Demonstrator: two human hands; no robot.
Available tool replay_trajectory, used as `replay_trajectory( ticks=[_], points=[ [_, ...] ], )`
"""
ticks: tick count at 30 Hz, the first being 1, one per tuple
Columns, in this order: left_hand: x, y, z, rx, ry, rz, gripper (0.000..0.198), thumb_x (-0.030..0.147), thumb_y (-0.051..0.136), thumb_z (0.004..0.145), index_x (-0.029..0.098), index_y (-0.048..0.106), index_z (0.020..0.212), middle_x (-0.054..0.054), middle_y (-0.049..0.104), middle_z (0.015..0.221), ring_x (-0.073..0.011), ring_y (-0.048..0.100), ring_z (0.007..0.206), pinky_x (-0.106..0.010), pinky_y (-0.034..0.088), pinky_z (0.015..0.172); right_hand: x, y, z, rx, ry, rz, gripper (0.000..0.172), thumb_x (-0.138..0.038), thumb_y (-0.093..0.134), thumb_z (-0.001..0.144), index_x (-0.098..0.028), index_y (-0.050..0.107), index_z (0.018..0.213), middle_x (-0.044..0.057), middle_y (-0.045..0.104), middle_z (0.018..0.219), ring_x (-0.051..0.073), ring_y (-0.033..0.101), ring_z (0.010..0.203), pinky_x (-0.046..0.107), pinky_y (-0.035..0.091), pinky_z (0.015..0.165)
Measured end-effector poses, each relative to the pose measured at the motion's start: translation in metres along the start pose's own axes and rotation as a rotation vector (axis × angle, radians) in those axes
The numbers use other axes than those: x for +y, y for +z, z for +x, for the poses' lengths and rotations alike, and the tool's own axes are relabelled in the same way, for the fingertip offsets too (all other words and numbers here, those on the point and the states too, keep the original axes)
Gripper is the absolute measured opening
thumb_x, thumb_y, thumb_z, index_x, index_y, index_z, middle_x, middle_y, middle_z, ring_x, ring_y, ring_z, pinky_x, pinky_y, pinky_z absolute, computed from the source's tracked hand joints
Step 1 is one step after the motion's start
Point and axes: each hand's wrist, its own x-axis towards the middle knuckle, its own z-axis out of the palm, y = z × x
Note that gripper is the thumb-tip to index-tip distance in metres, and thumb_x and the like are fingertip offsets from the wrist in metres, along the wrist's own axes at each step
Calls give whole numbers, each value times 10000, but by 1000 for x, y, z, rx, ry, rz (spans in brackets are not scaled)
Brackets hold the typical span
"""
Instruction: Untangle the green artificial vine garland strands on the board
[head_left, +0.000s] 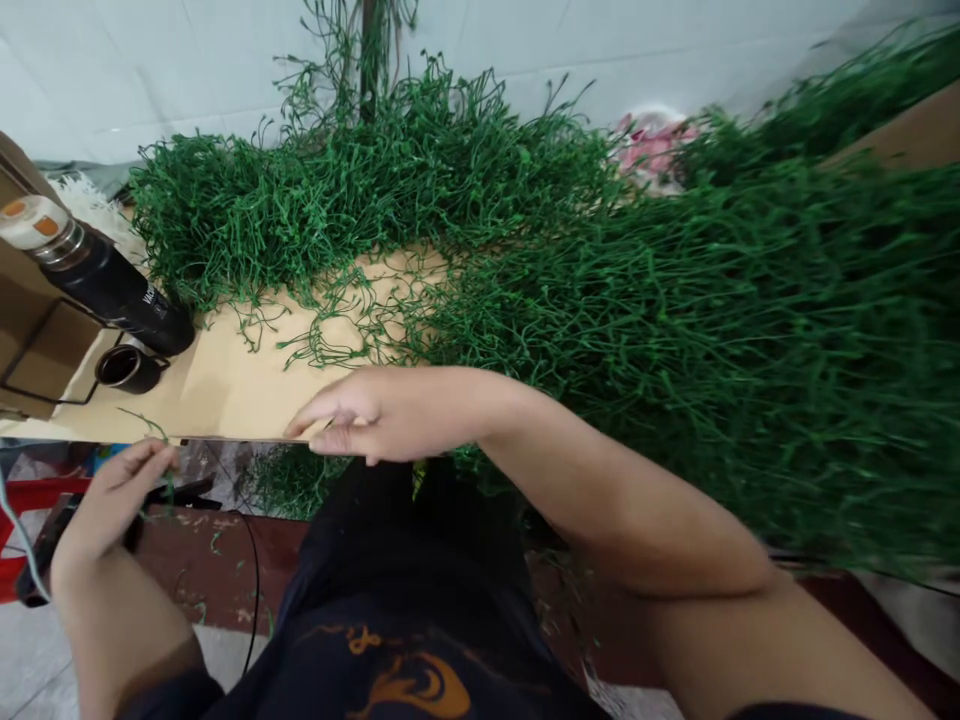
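My left hand (124,490) is at the lower left, just off the front edge of the paper-covered table (232,370). Thumb and fingers pinch a thin green artificial stem (155,424), whose tip rises above the table edge. My right hand (356,415) is over the same front edge, palm side partly hidden. Its fingers curve loosely, and a gap shows between thumb and forefinger with only the tan surface behind. Loose green stems (337,325) lie just beyond it, and a large heap of stems (637,300) spreads to its right.
A black vacuum flask (124,290) and a dark cup (127,368) stand at the left. Another bank of greenery (337,190) lines the wall, with pink flowers (652,145) behind. Below is a dark red bench (202,570) with a black cable.
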Motion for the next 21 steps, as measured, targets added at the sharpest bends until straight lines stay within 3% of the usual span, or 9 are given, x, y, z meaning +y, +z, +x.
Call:
replay_trajectory(
  ticks=[2,4,8,11,13,15,18,21],
  points=[
    [-6,1,0,-183,-95,185,220,484,697,605,277,700,681,29,700,710,-204,611,704,-292,457,683,0,-3,7,54,3,90,326,-206,392,893,-106,600,1124,91,666,1038,84,607,747,233,488,683],
    [-10,2,2,-259,-140,268,271,538,668,621,284,711,705,18,732,756,-249,652,768,-331,477,748,5,-6,20,135,-20,65,281,-156,410,870,-101,629,1038,83,669,987,80,589,737,232,477,680],
    [-14,-4,-1,-156,-167,353,314,578,593,689,291,715,721,11,750,787,-272,669,832,-352,487,784,34,-19,55,392,85,-369,332,-34,464,780,-87,637,1058,126,625,1091,162,539,944,324,408,864],
    [-9,-10,-5,-32,-120,342,295,563,587,706,292,705,713,37,739,755,-238,664,790,-310,480,760,65,-27,76,359,262,-680,409,-18,497,732,-75,618,1119,167,574,1174,271,463,1081,387,375,878],
    [-1,-6,-2,94,-42,319,274,539,580,726,291,695,732,50,725,748,-211,651,773,-295,465,774,82,-28,85,310,310,-790,412,-38,499,740,-75,611,1134,184,559,1189,323,430,1119,417,368,873],
    [10,6,6,175,80,244,255,502,578,748,273,689,764,39,713,757,-190,633,761,-283,460,761,91,-28,88,343,285,-839,369,-55,480,756,-78,626,1094,193,559,1169,338,423,1129,427,362,876],
    [32,36,32,164,327,157,226,418,582,774,221,689,812,-12,700,824,-168,615,779,-269,462,745,93,-31,88,449,227,-822,279,-83,445,790,-78,634,996,188,583,1088,311,455,1096,392,361,853],
    [57,70,65,136,525,147,299,384,581,783,194,661,999,-68,667,1023,-183,602,906,-300,469,812,88,-44,81,581,186,-673,245,-124,394,846,-83,588,989,147,609,972,221,523,930,326,367,784]
  ],
)
